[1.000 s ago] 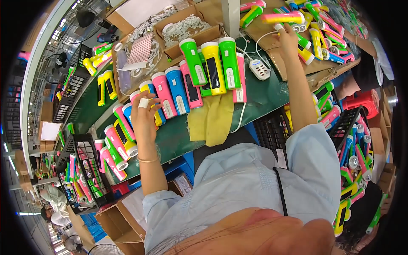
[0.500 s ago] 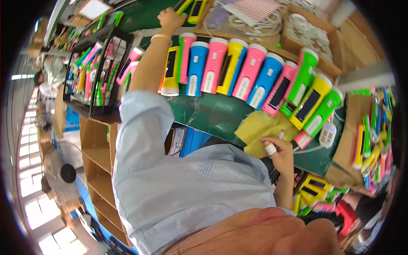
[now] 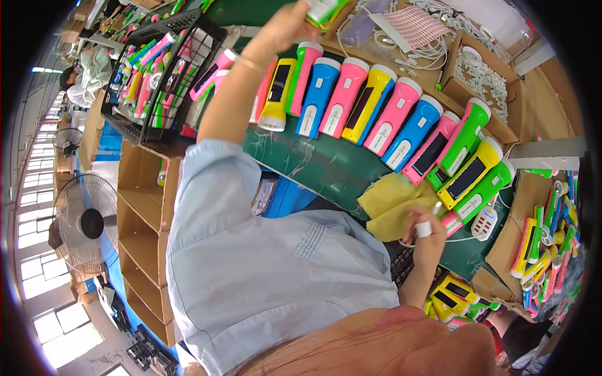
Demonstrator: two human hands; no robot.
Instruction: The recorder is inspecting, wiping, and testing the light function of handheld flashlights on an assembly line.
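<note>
My left hand [image 3: 285,26] reaches to the top of the view, closed on a green and yellow flashlight [image 3: 326,11] whose far end the picture's edge cuts off. Below it a row of flashlights in pink, blue, yellow and green lies across the green table [image 3: 313,169]. My right hand [image 3: 428,237] is closed around a white cable [image 3: 463,239], its metal plug [image 3: 438,207] sticking up past the fingers. A white wrap [image 3: 424,229] circles one finger. Beside this hand lie a yellow cloth [image 3: 392,200] and a green flashlight [image 3: 483,194] at the row's right end.
A white multi-port charger [image 3: 485,224] sits right of my right hand. Behind the row stand cardboard boxes with cables and small white parts [image 3: 480,78]. A black crate [image 3: 141,135] of flashlights is at the left, a carton [image 3: 508,241] of more at the right.
My left hand has picked up a flashlight at the back and moved right with it. My right hand has shifted slightly right and down in the view, which itself has tilted.
</note>
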